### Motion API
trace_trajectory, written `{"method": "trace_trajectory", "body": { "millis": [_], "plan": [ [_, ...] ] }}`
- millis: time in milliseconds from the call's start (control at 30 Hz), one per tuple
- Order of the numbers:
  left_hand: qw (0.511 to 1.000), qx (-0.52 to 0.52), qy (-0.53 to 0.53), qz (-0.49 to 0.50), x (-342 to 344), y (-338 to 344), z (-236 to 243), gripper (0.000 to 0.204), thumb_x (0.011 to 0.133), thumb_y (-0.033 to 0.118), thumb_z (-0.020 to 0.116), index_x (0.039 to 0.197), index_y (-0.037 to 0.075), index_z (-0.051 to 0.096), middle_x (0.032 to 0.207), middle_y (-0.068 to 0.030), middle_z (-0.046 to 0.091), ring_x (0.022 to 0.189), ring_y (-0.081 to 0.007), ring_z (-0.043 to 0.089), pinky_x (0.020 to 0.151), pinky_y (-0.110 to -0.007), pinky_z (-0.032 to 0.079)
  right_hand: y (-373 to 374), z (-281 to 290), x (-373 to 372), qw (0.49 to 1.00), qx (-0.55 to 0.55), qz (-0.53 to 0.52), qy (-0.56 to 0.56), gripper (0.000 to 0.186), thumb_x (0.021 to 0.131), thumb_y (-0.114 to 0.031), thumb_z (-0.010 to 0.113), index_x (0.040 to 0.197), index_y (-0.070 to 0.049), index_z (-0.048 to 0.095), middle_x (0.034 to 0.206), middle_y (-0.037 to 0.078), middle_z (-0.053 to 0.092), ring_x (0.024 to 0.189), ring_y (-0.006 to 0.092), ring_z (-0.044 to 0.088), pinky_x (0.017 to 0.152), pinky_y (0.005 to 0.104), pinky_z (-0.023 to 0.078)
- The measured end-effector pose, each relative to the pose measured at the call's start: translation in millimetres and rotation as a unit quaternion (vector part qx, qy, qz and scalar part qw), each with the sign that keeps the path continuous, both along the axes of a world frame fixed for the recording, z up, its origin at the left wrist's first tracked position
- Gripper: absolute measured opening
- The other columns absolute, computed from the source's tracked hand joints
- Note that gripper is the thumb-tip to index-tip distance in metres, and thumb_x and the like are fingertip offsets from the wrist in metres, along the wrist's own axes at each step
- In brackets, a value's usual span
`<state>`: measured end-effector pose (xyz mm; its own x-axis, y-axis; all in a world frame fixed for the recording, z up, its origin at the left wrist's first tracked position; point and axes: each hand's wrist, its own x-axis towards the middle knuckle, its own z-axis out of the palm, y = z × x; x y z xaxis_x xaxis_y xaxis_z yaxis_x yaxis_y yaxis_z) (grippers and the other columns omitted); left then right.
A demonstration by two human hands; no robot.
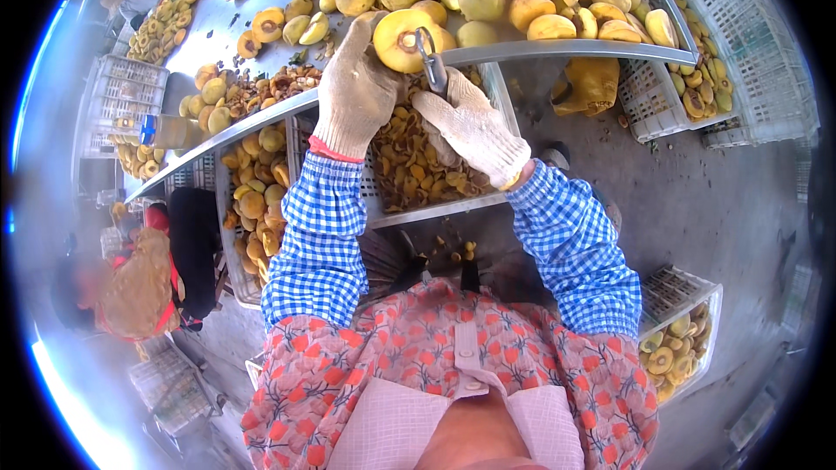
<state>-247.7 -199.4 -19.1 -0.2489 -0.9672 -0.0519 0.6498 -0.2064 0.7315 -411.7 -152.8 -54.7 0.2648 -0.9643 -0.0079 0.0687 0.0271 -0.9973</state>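
Observation:
My left hand (358,91), in a knitted work glove, grips a halved yellow peach (394,45) with its cut face toward me and a reddish-brown middle. A pitting knife (435,75) with a curved metal loop is held in my gloved right hand (475,129). Its loop overlaps the right side of the cut face; I cannot tell how deep it reaches. Both hands are at the near edge of a metal table (228,28). Just beyond them is a heap of whole and halved peaches (479,0).
Below my hands stands a crate (435,209) of peach pieces, beside another crate of peaches (252,200) on the left. Brown scraps (274,87) lie on the table. More crates stand at right (649,100) and lower right (679,296). Another person (144,274) is at left.

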Motion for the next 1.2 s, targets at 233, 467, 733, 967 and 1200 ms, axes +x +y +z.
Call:
{"method": "trace_trajectory", "body": {
  "millis": [233, 467, 733, 967, 1200],
  "plan": [
    [0.970, -0.090, -0.217, 0.058, 2.5, -5.1, -22.6, 0.044, 0.104, 0.039, 0.043, 0.133, 0.006, 0.045, 0.131, -0.0123, 0.055, 0.118, -0.0263, 0.057, 0.093, -0.036, 0.052, 5.3, 25.1, -16.2, 0.987, 0.089, 0.128, 0.025, 0.028, 0.096, -0.024, 0.057, 0.111, -0.002, 0.051, 0.062, 0.002, 0.052, 0.042, 0.0120, 0.048, 0.042, 0.0260, 0.041],
    [0.974, -0.007, -0.185, 0.128, -15.3, -8.9, -20.3, 0.046, 0.102, 0.042, 0.049, 0.130, 0.006, 0.045, 0.125, -0.0123, 0.058, 0.113, -0.0249, 0.060, 0.094, -0.040, 0.053, 4.0, 16.6, -10.3, 0.978, -0.064, 0.016, 0.196, 0.030, 0.093, -0.025, 0.058, 0.112, -0.002, 0.054, 0.077, 0.017, 0.062, 0.068, 0.0304, 0.064, 0.059, 0.0403, 0.050],
    [0.870, -0.137, -0.440, 0.178, -24.6, 1.2, -11.1, 0.042, 0.095, 0.016, 0.059, 0.132, 0.002, 0.044, 0.124, -0.0142, 0.059, 0.111, -0.0278, 0.062, 0.089, -0.036, 0.054, 6.4, 9.4, 4.4, 0.965, -0.050, -0.020, 0.256, 0.030, 0.091, -0.023, 0.058, 0.114, -0.003, 0.052, 0.096, 0.027, 0.062, 0.091, 0.0455, 0.061, 0.074, 0.0506, 0.049],
    [0.575, -0.345, -0.742, -0.018, 5.9, -12.9, 15.2, 0.071, 0.066, -0.015, 0.068, 0.131, 0.004, 0.047, 0.119, -0.0189, 0.065, 0.115, -0.0377, 0.061, 0.090, -0.038, 0.052, 11.7, 18.5, 1.7, 0.956, 0.039, 0.078, 0.279, 0.026, 0.094, -0.023, 0.052, 0.107, -0.001, 0.049, 0.070, 0.018, 0.060, 0.063, 0.0286, 0.067, 0.052, 0.0412, 0.050],
    [0.730, -0.312, -0.599, 0.103, 5.6, -3.2, -1.0, 0.042, 0.088, 0.005, 0.057, 0.128, -0.003, 0.052, 0.120, -0.0188, 0.064, 0.110, -0.0292, 0.064, 0.096, -0.035, 0.052, 18.3, 24.6, -3.7, 0.946, 0.250, 0.153, -0.140, 0.015, 0.094, -0.020, 0.059, 0.096, -0.008, 0.050, 0.063, -0.003, 0.048, 0.042, 0.0076, 0.042, 0.037, 0.0235, 0.033]
  ]
}}
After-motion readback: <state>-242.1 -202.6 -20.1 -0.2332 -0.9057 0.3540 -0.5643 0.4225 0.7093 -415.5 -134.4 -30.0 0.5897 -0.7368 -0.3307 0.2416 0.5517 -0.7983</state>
